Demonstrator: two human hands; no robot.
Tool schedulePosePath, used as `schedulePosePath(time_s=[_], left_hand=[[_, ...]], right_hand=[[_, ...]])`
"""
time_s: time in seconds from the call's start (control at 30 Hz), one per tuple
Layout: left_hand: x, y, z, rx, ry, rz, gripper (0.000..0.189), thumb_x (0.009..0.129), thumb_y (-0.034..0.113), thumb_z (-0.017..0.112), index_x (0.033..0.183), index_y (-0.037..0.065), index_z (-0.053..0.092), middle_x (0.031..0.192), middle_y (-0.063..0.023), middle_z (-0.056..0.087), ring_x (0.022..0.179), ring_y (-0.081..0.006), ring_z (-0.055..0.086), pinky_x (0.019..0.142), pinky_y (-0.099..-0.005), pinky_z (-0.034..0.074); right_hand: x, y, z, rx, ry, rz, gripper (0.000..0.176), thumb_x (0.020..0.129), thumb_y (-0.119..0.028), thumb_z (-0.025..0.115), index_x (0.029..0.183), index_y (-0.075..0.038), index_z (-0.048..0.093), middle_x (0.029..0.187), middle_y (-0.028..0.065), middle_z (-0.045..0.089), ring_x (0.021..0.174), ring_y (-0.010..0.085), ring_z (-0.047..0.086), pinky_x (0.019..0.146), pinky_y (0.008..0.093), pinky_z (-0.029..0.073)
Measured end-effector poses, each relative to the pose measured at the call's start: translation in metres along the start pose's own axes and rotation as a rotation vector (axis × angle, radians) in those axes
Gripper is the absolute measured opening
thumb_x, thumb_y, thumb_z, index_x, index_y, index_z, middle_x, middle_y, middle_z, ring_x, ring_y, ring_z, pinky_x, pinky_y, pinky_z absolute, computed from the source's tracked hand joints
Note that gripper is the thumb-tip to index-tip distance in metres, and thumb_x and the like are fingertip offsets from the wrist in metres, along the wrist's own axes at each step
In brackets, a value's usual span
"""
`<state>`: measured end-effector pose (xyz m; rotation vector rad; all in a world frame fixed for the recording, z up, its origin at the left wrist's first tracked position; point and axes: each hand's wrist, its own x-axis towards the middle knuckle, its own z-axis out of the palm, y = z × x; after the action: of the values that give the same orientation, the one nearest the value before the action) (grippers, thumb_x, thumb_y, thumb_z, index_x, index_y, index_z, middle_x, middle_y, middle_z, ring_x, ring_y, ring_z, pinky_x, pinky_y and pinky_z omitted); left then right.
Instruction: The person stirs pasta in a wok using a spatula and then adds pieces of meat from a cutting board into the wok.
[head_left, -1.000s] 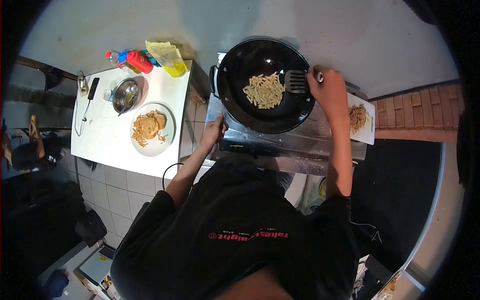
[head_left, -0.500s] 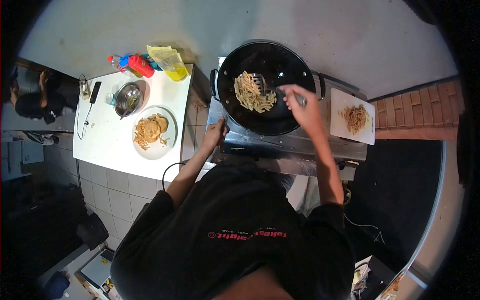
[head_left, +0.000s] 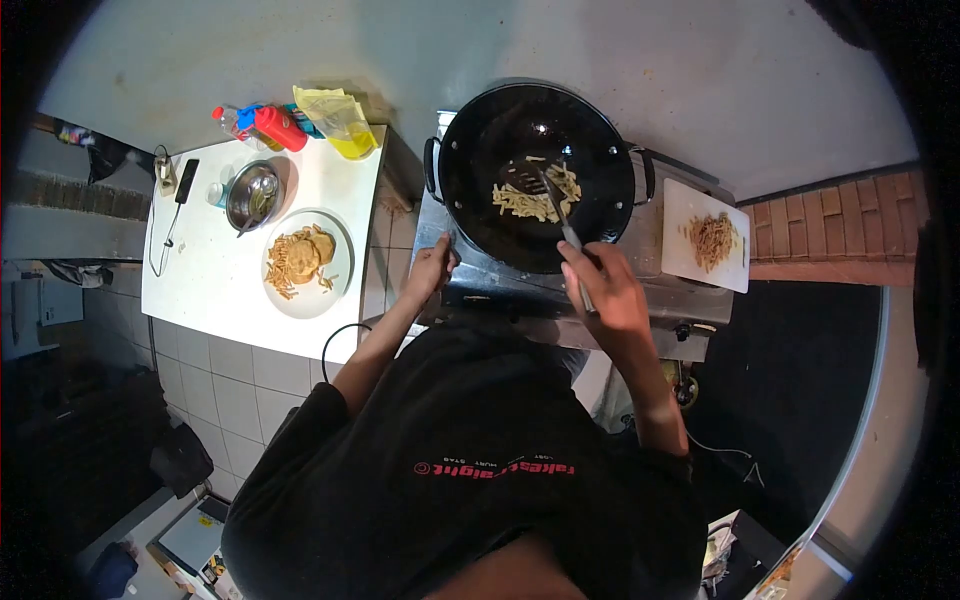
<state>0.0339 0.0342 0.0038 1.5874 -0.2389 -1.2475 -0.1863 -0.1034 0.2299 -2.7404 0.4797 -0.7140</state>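
My right hand (head_left: 612, 290) is closed round the grey handle of a slotted spatula (head_left: 562, 225). The spatula's dark slotted head is down in a black wok (head_left: 490, 120), among pale cut strips of food (head_left: 525, 204). These strips lie in the lower middle of the wok. Beside the wok, my left hand (head_left: 431, 269) has its fingers curled at the left edge of the metal stove (head_left: 480, 285). The wok sits on that stove, with a loop handle on each side.
On the right, a white cutting board (head_left: 685, 260) carries browned strips (head_left: 711, 241). The white table (head_left: 200, 310) at left holds a plate (head_left: 335, 285) of food, a metal bowl (head_left: 255, 195), a red bottle (head_left: 280, 128) and a yellow pouch (head_left: 340, 122).
My right hand has drawn back toward my body, bringing the spatula lower in the wok. The strips have shifted down and spread out. My left hand has stayed put.
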Motion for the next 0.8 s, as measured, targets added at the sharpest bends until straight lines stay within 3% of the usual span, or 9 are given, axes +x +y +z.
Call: schedulePosePath(time_s=[0.13,0.23,0.4,0.47,0.6,0.8], left_hand=[[0.000,0.002,0.000,-0.026,0.006,-0.036,0.064,0.096,0.055,0.043,0.051,0.011,0.047,0.042,0.0016,0.037,0.034,-0.0097,0.033,0.037,-0.0259,0.021],[0.000,0.002,0.000,-0.023,0.013,-0.042,0.063,0.096,0.055,0.043,0.051,0.011,0.047,0.042,0.0019,0.037,0.034,-0.0097,0.033,0.037,-0.0258,0.021],[-0.004,0.001,0.001,-0.023,0.032,-0.032,0.063,0.096,0.055,0.043,0.051,0.011,0.047,0.042,0.0021,0.036,0.034,-0.0095,0.034,0.037,-0.0257,0.021],[0.001,0.001,0.001,-0.018,0.035,-0.020,0.063,0.096,0.055,0.043,0.052,0.011,0.047,0.042,0.0021,0.036,0.034,-0.0094,0.034,0.037,-0.0257,0.021],[0.005,-0.005,0.000,0.007,0.032,-0.023,0.063,0.096,0.055,0.043,0.052,0.010,0.047,0.042,0.0016,0.037,0.035,-0.0095,0.034,0.037,-0.0258,0.020],[-0.004,0.003,0.003,0.035,0.050,-0.001,0.063,0.095,0.057,0.044,0.052,0.011,0.047,0.043,0.0013,0.037,0.035,-0.0101,0.033,0.037,-0.0266,0.019]], right_hand=[[0.001,-0.007,0.000,0.087,-0.009,0.120,0.028,0.080,-0.005,0.070,0.107,-0.004,0.066,0.088,0.0121,0.054,0.080,0.0263,0.060,0.065,0.0367,0.051],[-0.003,-0.010,0.016,0.129,0.022,0.049,0.028,0.078,-0.003,0.071,0.106,-0.004,0.066,0.087,0.0113,0.055,0.079,0.0253,0.060,0.065,0.0360,0.051],[0.002,0.000,0.036,0.118,0.047,0.105,0.026,0.078,-0.002,0.071,0.103,-0.004,0.067,0.083,0.0094,0.054,0.075,0.0248,0.059,0.065,0.0356,0.050],[0.011,0.005,0.032,0.101,0.113,0.261,0.019,0.081,-0.006,0.070,0.099,-0.005,0.067,0.081,0.0099,0.055,0.075,0.0268,0.060,0.063,0.0372,0.049],[0.023,0.017,0.009,0.029,0.167,0.334,0.012,0.087,-0.015,0.065,0.094,-0.005,0.065,0.080,0.0150,0.060,0.072,0.0350,0.061,0.062,0.0418,0.048],[0.037,0.021,-0.015,0.062,0.266,0.425,0.021,0.089,-0.016,0.062,0.076,0.001,0.063,0.061,0.0179,0.056,0.054,0.0348,0.055,0.051,0.0386,0.042]])
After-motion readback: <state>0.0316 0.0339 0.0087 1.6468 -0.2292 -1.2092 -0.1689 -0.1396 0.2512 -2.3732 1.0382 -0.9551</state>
